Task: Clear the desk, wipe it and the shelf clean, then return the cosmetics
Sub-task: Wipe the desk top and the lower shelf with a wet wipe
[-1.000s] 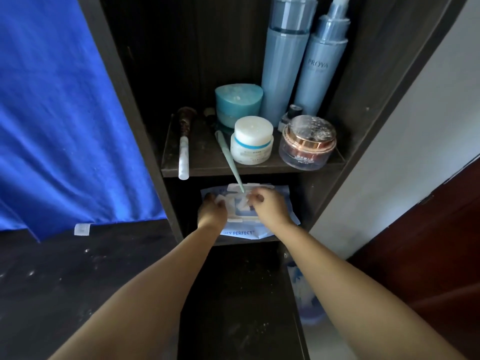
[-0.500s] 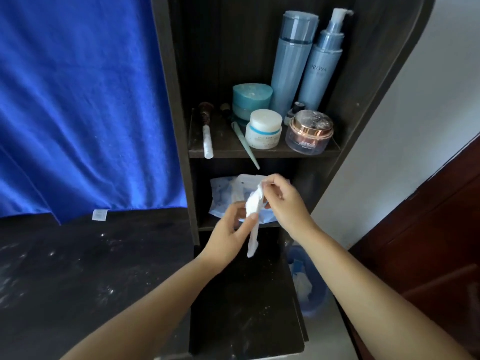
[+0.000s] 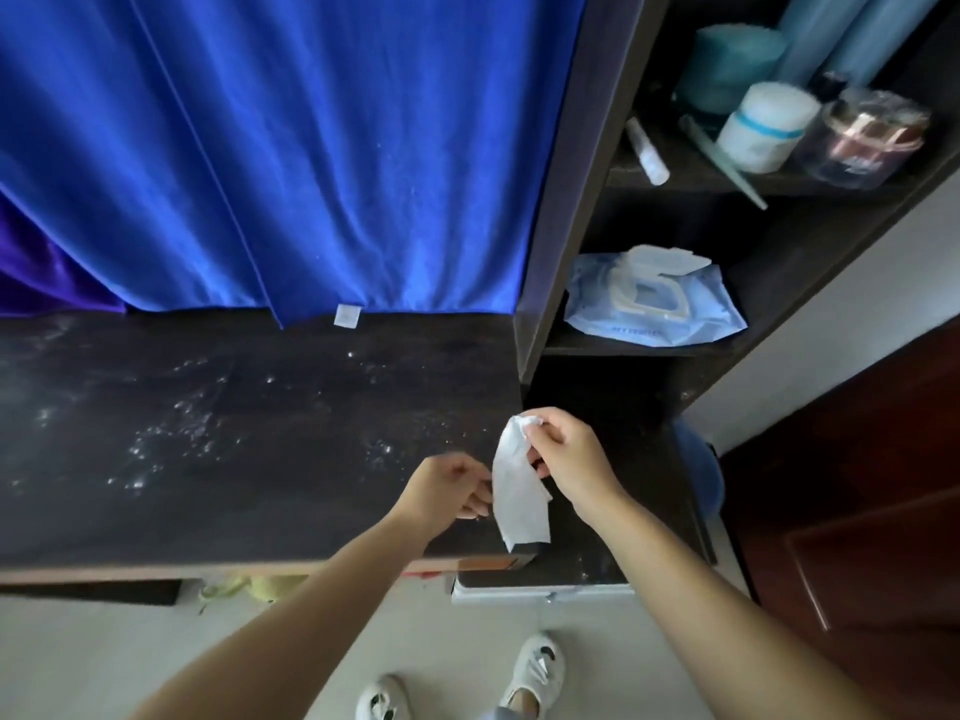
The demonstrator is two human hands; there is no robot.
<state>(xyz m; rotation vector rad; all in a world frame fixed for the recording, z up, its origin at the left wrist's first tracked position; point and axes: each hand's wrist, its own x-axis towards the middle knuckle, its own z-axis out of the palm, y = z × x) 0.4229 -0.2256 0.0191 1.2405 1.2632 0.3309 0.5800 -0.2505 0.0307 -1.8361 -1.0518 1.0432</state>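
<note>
A white wet wipe (image 3: 517, 485) hangs over the right end of the dark desk (image 3: 234, 433). My right hand (image 3: 569, 459) pinches its top corner. My left hand (image 3: 447, 491) grips its left edge. The desk top is speckled with white powder. On the shelf's lower level (image 3: 623, 348) lies a blue wipe pack (image 3: 654, 298) with its lid flipped up. The upper level holds cosmetics: a white jar (image 3: 763, 128), a clear rose-gold jar (image 3: 867, 140), a teal jar (image 3: 730, 65), a white-handled brush (image 3: 647, 153), a green-handled tool (image 3: 724, 161) and tall blue bottles (image 3: 852, 28).
A blue curtain (image 3: 311, 148) hangs behind the desk. A lower dark cabinet top (image 3: 597, 553) sits under my right hand, with a blue bin (image 3: 701, 459) beside it. A dark red door (image 3: 857, 511) stands at the right. My feet in white shoes (image 3: 535, 667) are on the pale floor.
I pulled a wipe out of the pack, and both hands drew back from the lower shelf to above the desk's right end. My view swung left and down onto the desk.
</note>
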